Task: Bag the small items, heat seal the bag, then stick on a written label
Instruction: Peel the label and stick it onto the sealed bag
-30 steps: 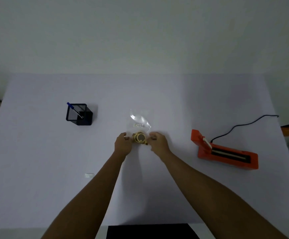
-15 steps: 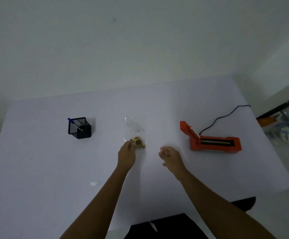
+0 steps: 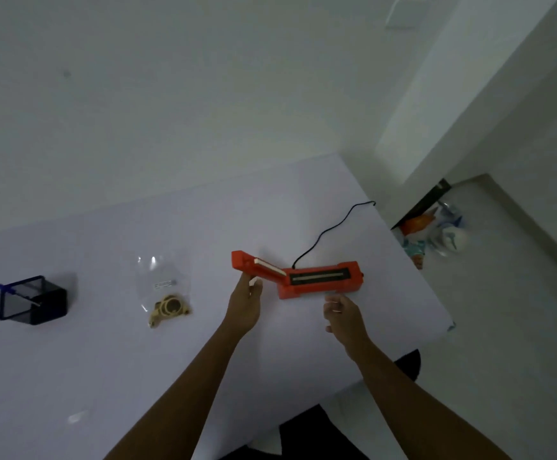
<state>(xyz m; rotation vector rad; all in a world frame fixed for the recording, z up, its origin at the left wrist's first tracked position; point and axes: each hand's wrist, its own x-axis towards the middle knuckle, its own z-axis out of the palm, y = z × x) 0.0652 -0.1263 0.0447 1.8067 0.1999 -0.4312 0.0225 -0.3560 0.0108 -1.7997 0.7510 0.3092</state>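
Bag [image 3: 163, 280] of clear, glossy plastic lies flat on our white tabletop [image 3: 104, 360], with round beige rings [image 3: 168, 307] at its near end. Our left hand [image 3: 244, 307] touches the raised lid of the orange sealer [image 3: 317, 282]; our right hand [image 3: 345, 315] hovers loosely spread, holding nothing.

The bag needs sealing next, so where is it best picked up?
Pinch the bag by its empty clear upper half, coming from the far side. The rings sit heaped at the near end, and the flat film above them offers a free edge.
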